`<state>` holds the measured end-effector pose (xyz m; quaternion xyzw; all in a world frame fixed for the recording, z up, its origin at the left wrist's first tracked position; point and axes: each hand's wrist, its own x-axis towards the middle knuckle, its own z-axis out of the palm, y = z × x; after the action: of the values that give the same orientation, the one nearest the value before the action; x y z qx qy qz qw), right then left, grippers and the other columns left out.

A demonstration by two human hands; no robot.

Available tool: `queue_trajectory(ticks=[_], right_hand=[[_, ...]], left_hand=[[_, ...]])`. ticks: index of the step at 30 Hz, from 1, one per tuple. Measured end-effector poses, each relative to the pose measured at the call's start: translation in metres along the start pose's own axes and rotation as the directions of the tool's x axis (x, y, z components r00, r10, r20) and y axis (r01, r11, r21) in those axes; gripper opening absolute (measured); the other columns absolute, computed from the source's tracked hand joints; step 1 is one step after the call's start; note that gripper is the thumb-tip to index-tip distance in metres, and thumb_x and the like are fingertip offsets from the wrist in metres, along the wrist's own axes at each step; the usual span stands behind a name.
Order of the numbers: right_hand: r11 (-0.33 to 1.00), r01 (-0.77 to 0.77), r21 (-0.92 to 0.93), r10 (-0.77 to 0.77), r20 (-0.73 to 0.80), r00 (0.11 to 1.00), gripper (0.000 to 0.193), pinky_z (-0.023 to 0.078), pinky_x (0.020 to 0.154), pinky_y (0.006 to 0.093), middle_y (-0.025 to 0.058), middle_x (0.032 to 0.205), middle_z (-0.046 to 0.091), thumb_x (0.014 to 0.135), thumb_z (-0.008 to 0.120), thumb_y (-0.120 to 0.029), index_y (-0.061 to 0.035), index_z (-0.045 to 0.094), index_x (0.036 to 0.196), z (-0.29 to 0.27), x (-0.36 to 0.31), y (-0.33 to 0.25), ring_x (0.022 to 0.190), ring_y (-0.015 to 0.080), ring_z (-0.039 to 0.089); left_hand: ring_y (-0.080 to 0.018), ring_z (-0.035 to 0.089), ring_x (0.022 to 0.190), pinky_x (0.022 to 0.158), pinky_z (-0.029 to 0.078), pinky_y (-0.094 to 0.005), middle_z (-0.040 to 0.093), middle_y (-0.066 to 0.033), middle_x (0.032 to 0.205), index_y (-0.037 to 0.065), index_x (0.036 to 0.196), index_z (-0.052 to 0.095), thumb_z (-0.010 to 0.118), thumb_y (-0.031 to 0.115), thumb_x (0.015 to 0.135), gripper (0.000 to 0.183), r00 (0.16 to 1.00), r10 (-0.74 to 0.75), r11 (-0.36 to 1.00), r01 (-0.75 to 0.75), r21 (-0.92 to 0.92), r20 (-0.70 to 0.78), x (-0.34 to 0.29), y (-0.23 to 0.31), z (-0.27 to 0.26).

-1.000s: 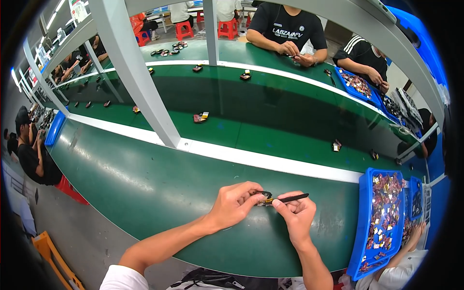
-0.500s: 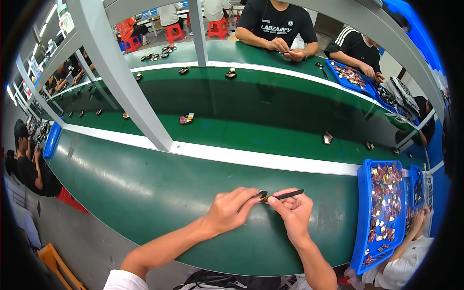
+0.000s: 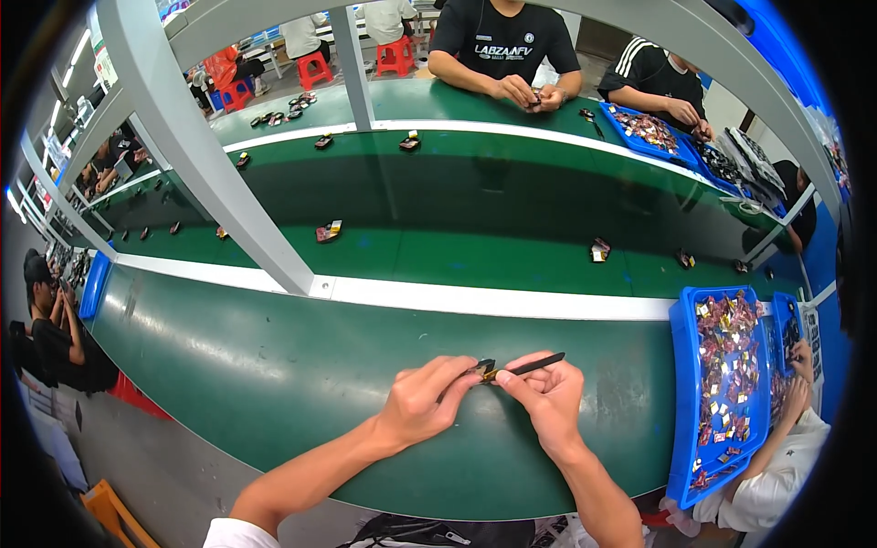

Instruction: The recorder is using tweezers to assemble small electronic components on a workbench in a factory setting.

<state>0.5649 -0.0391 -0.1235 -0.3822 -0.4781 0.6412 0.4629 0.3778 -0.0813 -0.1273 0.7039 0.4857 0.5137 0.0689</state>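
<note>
My left hand [image 3: 427, 395] pinches a small black part [image 3: 483, 367] with a bit of yellow on it, just above the green worktop [image 3: 274, 365]. Its details are too small to make out, and the fingertips cover part of it. In my right hand [image 3: 551, 402] is a slim black stick-like tool [image 3: 537, 363], gripped between thumb and fingers. The tool slants up to the right, and its lower end meets the small part. Both hands are close together over the middle of the worktop.
A blue tray [image 3: 681, 402] of small reddish and yellow pieces stands at my right. Beyond the white ledge [image 3: 457, 300], a green conveyor belt [image 3: 475, 265] carries scattered small parts. A grey post [image 3: 215, 164] rises at left. Co-workers sit opposite and at both sides.
The whole view has shifted a little. Pieces on the belt sit slightly farther left against the posts. Both hands keep the same grip, with the tool still at the part.
</note>
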Motion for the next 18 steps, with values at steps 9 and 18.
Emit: queue_trajectory(ticks=[9,18], right_hand=[[1.000,0.005,-0.014,-0.005,0.017,1.000,0.013,0.060,0.076,0.0254,0.0172,0.092,0.074,0.087,0.071,0.010,0.0070,0.065,0.098,-0.0042,0.0013,0.0018,0.085,0.0191,0.074],[0.999,0.001,0.035,-0.001,0.009,1.000,0.014,0.059,0.073,0.0244,0.0170,0.091,0.074,0.086,0.073,0.008,0.0077,0.065,0.097,-0.0070,0.0029,0.0018,0.084,0.0179,0.074]], left_hand=[[-0.0139,0.068,0.055,0.048,0.053,-0.0252,0.072,-0.0115,0.083,-0.003,0.100,0.070,0.076,-0.006,0.083,0.019,1.000,0.025,0.999,-0.025,0.043,0.002,0.0002,0.0016,0.0034],[-0.0251,0.069,0.064,0.051,0.054,-0.0317,0.072,-0.0140,0.089,-0.003,0.101,0.067,0.077,-0.003,0.083,0.020,0.996,0.087,0.991,-0.086,0.100,-0.008,0.0016,0.0058,0.0071]])
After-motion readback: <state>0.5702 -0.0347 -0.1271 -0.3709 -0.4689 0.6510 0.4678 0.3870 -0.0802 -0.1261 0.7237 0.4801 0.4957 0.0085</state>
